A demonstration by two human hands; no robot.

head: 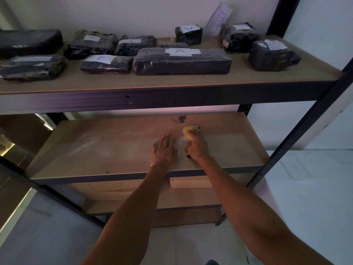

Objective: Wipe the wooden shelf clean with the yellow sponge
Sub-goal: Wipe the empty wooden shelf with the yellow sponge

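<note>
The wooden shelf [95, 146] is the middle board of a dark metal rack, dusty with pale smears on its left half. My right hand [197, 147] grips the yellow sponge [189, 131] and presses it onto the board near the middle. My left hand [164, 151] lies flat on the board just left of it, fingers spread, holding nothing. A dark stain [180, 119] marks the wood just behind the sponge.
The upper shelf [172, 81] carries several black wrapped packages with white labels, such as a long one [182, 61]. A dark upright post [298, 134] stands at the right. Lower boards [152, 207] sit beneath, and a white wall lies behind.
</note>
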